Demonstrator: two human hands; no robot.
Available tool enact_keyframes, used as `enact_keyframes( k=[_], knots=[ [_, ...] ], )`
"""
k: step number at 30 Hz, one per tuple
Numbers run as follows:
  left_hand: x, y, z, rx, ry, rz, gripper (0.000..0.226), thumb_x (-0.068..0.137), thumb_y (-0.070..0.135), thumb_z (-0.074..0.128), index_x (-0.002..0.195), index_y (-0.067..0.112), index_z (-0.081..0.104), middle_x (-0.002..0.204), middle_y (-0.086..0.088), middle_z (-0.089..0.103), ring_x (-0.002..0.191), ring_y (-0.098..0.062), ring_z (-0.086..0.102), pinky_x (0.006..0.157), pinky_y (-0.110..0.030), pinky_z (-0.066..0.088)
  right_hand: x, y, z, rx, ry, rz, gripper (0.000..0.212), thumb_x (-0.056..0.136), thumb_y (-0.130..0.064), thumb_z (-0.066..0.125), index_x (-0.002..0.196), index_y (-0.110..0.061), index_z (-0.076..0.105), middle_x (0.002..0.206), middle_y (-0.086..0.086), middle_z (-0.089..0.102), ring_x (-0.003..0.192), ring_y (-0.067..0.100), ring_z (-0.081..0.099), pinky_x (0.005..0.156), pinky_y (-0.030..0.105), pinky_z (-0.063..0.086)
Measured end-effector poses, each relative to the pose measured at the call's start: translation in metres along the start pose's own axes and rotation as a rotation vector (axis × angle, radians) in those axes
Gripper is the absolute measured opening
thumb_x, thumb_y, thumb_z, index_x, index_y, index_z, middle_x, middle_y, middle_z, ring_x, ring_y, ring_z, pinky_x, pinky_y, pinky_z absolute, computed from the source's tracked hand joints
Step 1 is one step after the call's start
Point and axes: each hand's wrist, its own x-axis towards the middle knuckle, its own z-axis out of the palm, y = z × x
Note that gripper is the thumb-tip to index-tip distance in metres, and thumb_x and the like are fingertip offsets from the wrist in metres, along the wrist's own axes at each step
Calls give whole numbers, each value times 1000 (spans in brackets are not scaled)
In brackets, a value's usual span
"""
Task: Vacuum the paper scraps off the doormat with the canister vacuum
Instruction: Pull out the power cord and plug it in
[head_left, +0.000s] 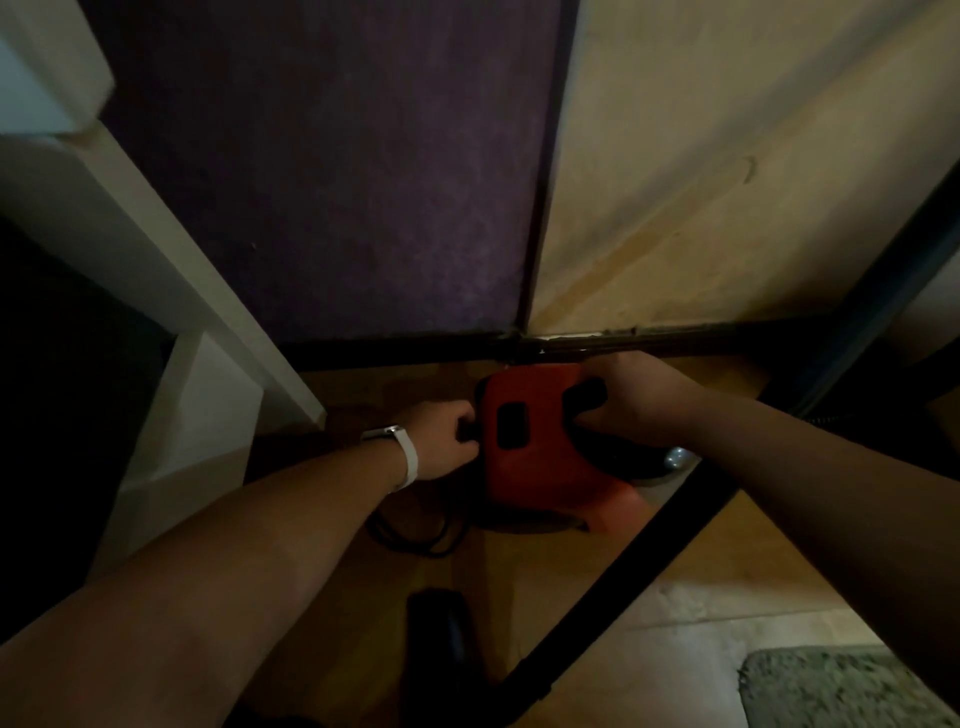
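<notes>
As the vacuum (540, 457) sits on the floor (701, 545) by the wall (727, 182), my right grip (644, 400) wraps its handle (586, 391); left grip (441, 441) pinches a black part (466, 432) at its side. Hard shell, likely hefty: lift by handle.

One wide-angle camera on the person's head looks forward and steeply down, close over the floor (727, 561) where it meets the wall (727, 182).

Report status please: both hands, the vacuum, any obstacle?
Right hand grips vacuum handle. Left hand pinches black part on its side. Black tube crosses in front.
</notes>
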Motion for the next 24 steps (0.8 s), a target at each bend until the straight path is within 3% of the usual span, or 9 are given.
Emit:
enact_keyframes(
  k=[5, 11, 17, 24],
  knots=[
    [-7, -5, -2, -37, -33, -1, 36, 82, 38, 65, 116, 30, 57, 102, 10, 53, 92, -14, 56, 73, -28, 45, 2, 2, 2, 0, 11, -5, 28, 78, -30, 78, 96, -11, 68, 97, 9, 70, 91, 26, 66, 78, 43, 57],
    [-10, -8, -7, -170, 80, -66, 10, 78, 30, 72, 79, 28, 63, 82, 1, 65, 75, -16, 62, 62, -29, 50, 0, -3, -2, 4, 9, -5, 29, 80, -28, 77, 99, -8, 68, 102, 10, 69, 96, 27, 66, 81, 39, 55],
    [-24, 3, -11, -174, 172, -31, 11, 78, 21, 72, 75, 29, 65, 79, 8, 64, 74, -11, 61, 65, -27, 50, -5, -5, -6, -8, 43, 17, 26, 81, -27, 76, 99, -10, 68, 103, 11, 71, 97, 27, 66, 73, 29, 47],
    [-45, 15, -26, -178, 225, 10, 6, 77, 16, 71, 78, 17, 66, 77, 0, 65, 66, -10, 57, 56, -22, 44, -15, -2, -16, -38, 50, 53, 39, 82, -35, 78, 112, -11, 69, 111, 8, 69, 102, 25, 65, 79, 31, 50]
  ],
)
